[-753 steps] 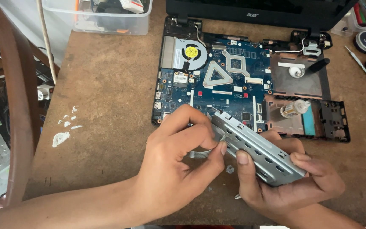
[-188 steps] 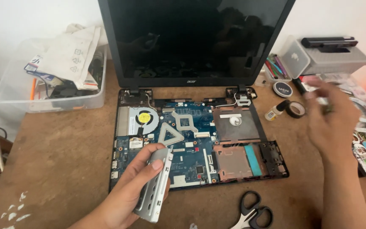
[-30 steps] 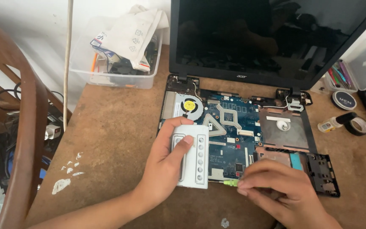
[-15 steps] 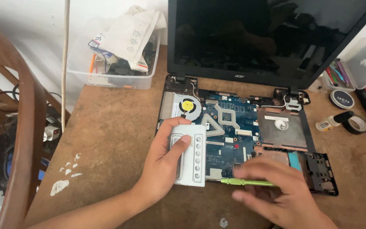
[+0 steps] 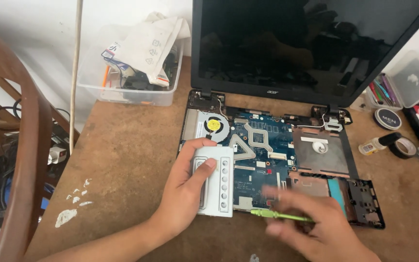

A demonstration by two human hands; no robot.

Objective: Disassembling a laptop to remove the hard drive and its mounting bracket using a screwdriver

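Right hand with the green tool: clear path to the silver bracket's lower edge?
Probably yes. The right hand holds the green tool, tip beside the silver bracket; left hand covers only its left side.

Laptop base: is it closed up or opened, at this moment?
Opened. The laptop base has no top cover: blue circuit board, fan and heat pipe are exposed. The screen stands upright, dark.

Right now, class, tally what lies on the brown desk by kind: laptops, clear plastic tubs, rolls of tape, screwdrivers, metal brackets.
Opened black laptop: 1
Clear plastic tubs: 2
Black tape rolls: 1
Green-handled screwdriver: 1
Silver metal drive bracket: 1
Total: 6
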